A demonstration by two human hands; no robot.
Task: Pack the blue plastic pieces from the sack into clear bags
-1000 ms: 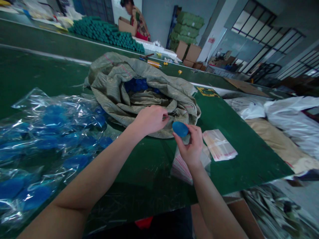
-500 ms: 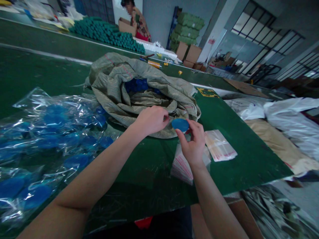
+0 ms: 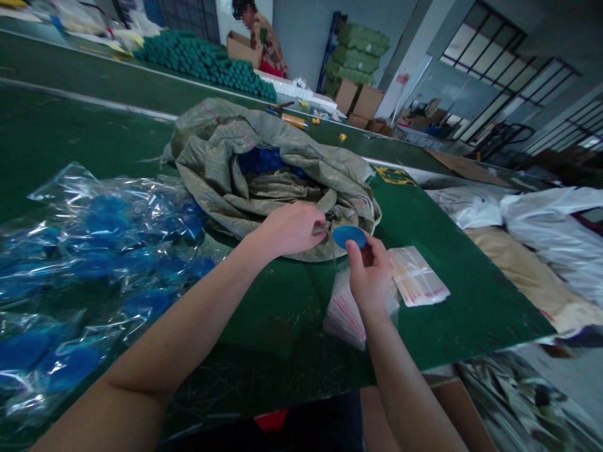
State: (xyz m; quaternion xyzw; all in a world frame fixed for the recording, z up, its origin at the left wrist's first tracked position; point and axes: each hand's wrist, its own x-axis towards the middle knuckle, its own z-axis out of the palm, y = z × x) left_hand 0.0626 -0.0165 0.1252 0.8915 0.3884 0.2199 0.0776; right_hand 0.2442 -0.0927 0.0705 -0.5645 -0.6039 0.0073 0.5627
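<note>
My right hand (image 3: 372,270) pinches a flat, round blue disc (image 3: 348,237) between thumb and fingers, tilted above the table. Just left of the disc, my left hand (image 3: 296,229) is closed in a pinch; a faint see-through edge at its fingertips looks like a clear plastic bag (image 3: 333,246). Under and beside my right hand lies a fanned stack of clear bags (image 3: 343,314) with pink-red stripes. A second bag stack (image 3: 419,276) lies to its right. Behind both hands sits an open woven sack (image 3: 211,163), with blue pieces (image 3: 261,161) inside.
Blue discs in clear bags (image 3: 103,251) cover the table's left side. Across the back runs a long table with a pile of green rolls (image 3: 202,66) and a yellow tube (image 3: 294,120). A person (image 3: 268,41) stands behind it. White sacks (image 3: 556,213) lie at the right.
The blue disc and my right hand have shifted slightly right, away from my left hand. A faint clear edge now shows between the left fingertips and the disc.
</note>
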